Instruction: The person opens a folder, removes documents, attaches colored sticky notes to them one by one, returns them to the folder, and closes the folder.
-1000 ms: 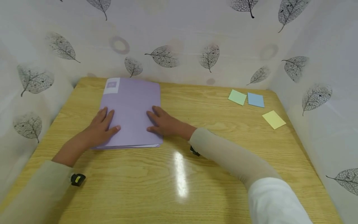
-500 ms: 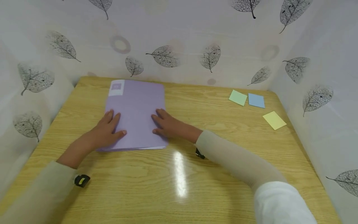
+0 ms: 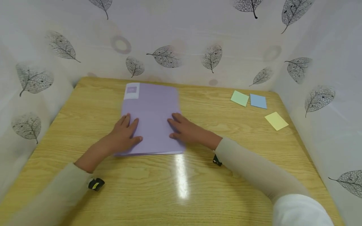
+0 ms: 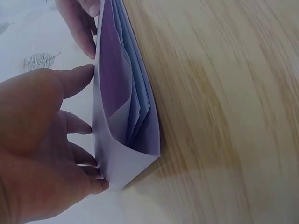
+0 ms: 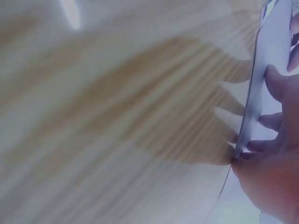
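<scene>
A purple folder [image 3: 152, 110] with a white label [image 3: 132, 91] at its upper left corner lies flat on the wooden table. Its cover is closed, and sheets of paper [image 4: 135, 100] show inside its near edge in the left wrist view. My left hand [image 3: 123, 135] rests on the folder's left side with spread fingers. On the right edge, my right hand [image 3: 188, 128] presses its fingertips against the cover. Both sets of fingers touch the top surface, as the right wrist view also shows for the right hand [image 5: 280, 126].
Toward the back right of the table [image 3: 240, 188] lie a green sticky note pad [image 3: 239, 98], a blue one [image 3: 258, 101] and a yellow one [image 3: 276, 121]. A leaf-patterned backdrop [image 3: 186, 34] encloses the back and both sides.
The folder has slid to the right and slightly toward me, with both hands moving along on it. The sticky note pads have stayed in place.
</scene>
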Action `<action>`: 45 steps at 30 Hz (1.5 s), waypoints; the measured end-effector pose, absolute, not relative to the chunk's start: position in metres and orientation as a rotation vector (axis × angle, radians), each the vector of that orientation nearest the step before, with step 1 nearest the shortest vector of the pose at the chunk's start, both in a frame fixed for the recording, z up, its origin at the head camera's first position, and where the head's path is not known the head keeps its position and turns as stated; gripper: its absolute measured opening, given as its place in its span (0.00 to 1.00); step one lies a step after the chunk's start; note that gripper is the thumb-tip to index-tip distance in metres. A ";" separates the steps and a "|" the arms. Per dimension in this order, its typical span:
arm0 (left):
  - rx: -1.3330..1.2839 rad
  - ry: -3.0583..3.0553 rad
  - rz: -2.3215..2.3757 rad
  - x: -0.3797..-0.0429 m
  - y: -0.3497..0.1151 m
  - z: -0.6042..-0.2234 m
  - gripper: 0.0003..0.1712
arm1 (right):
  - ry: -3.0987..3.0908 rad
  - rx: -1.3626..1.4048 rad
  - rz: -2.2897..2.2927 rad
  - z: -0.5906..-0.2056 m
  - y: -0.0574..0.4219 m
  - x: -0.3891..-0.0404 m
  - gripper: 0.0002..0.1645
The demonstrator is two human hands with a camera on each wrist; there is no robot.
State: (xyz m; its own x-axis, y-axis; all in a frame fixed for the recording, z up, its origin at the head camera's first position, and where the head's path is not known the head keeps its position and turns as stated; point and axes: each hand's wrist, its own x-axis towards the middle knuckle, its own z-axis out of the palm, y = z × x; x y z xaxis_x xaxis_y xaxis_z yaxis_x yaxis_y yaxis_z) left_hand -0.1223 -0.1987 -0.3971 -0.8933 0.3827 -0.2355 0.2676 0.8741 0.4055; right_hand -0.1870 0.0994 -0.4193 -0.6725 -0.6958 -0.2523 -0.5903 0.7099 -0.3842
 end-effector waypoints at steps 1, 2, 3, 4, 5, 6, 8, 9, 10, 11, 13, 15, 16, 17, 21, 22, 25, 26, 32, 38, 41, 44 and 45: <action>0.497 2.738 0.529 -0.122 -0.195 -0.398 0.46 | 2.544 -0.996 -0.380 -0.419 0.103 -0.186 0.45; 0.503 2.742 0.530 -0.122 -0.191 -0.399 0.46 | 2.548 -0.992 -0.378 -0.419 0.106 -0.186 0.44; 0.510 2.747 0.535 -0.122 -0.188 -0.400 0.45 | 2.551 -0.992 -0.388 -0.418 0.110 -0.185 0.44; 0.514 2.750 0.534 -0.122 -0.185 -0.401 0.45 | 2.553 -0.988 -0.397 -0.418 0.114 -0.184 0.44; 0.524 2.755 0.535 -0.123 -0.181 -0.401 0.45 | 2.554 -0.982 -0.408 -0.418 0.117 -0.183 0.44; 0.531 2.760 0.529 -0.123 -0.178 -0.402 0.45 | 2.555 -0.977 -0.418 -0.417 0.121 -0.182 0.44; 0.544 2.766 0.526 -0.125 -0.171 -0.403 0.45 | 2.560 -0.959 -0.429 -0.416 0.128 -0.181 0.44; 0.554 2.770 0.528 -0.126 -0.168 -0.403 0.45 | 2.564 -0.951 -0.434 -0.416 0.132 -0.180 0.44; 0.562 2.773 0.530 -0.127 -0.164 -0.403 0.45 | 2.569 -0.943 -0.434 -0.416 0.135 -0.179 0.44; 0.569 2.773 0.534 -0.129 -0.160 -0.403 0.45 | 2.573 -0.938 -0.436 -0.415 0.139 -0.179 0.44; 0.578 2.772 0.534 -0.131 -0.153 -0.404 0.45 | 2.583 -0.928 -0.437 -0.414 0.146 -0.178 0.44; 0.587 2.776 0.528 -0.133 -0.146 -0.406 0.45 | 2.585 -0.919 -0.450 -0.414 0.153 -0.177 0.44; 0.593 2.777 0.522 -0.134 -0.142 -0.407 0.46 | 2.585 -0.912 -0.453 -0.414 0.157 -0.176 0.44; 0.595 2.777 0.516 -0.135 -0.138 -0.407 0.46 | 2.585 -0.906 -0.455 -0.413 0.161 -0.176 0.44; 0.612 2.778 0.507 -0.139 -0.124 -0.409 0.46 | 2.585 -0.873 -0.474 -0.411 0.176 -0.175 0.44; 0.617 2.778 0.501 -0.140 -0.120 -0.409 0.47 | 2.590 -0.863 -0.466 -0.411 0.179 -0.175 0.44; 0.623 2.779 0.490 -0.142 -0.110 -0.408 0.47 | 2.593 -0.835 -0.455 -0.409 0.189 -0.176 0.44; 0.626 2.781 0.482 -0.143 -0.106 -0.408 0.47 | 2.591 -0.824 -0.455 -0.408 0.192 -0.176 0.44; 0.627 2.804 0.450 -0.143 -0.090 -0.405 0.48 | 2.578 -0.802 -0.453 -0.407 0.205 -0.183 0.44; 0.634 2.839 0.427 -0.143 -0.081 -0.405 0.48 | 2.573 -0.803 -0.458 -0.405 0.214 -0.191 0.45; 0.643 2.844 0.428 -0.143 -0.078 -0.403 0.47 | 2.568 -0.792 -0.476 -0.406 0.217 -0.195 0.46; 0.636 2.845 0.419 -0.144 -0.076 -0.401 0.46 | 2.561 -0.773 -0.494 -0.407 0.219 -0.198 0.47; 0.638 2.851 0.412 -0.144 -0.075 -0.401 0.46 | 2.558 -0.772 -0.501 -0.408 0.219 -0.198 0.47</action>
